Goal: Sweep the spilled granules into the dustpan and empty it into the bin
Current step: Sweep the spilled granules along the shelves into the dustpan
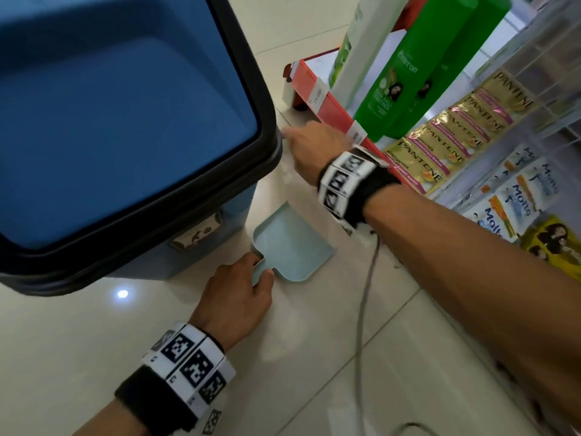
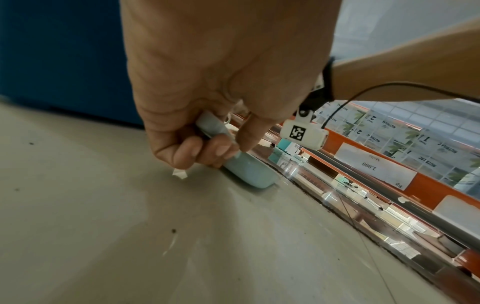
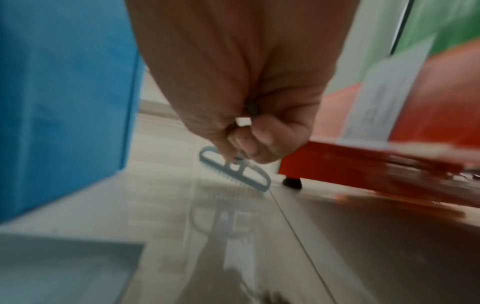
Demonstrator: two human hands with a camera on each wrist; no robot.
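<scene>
Right hand (image 1: 309, 149) pinches brush (image 3: 235, 171) beyond the granules (image 1: 286, 172); dustpan (image 1: 290, 243), handle gripped by left hand (image 1: 234, 302), opens toward them, nearer.

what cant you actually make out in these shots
- Granules: head view shows only a faint pale patch on the floor; amount unclear, too small.
- Dustpan contents: too dim to tell.
- Dustpan handle: left hand covers the grip in both head and left wrist views.
- Brush: hidden by the right hand in head view; motion-blurred in right wrist view.
- Bin: cut off by the head view's top and left edges.
</scene>
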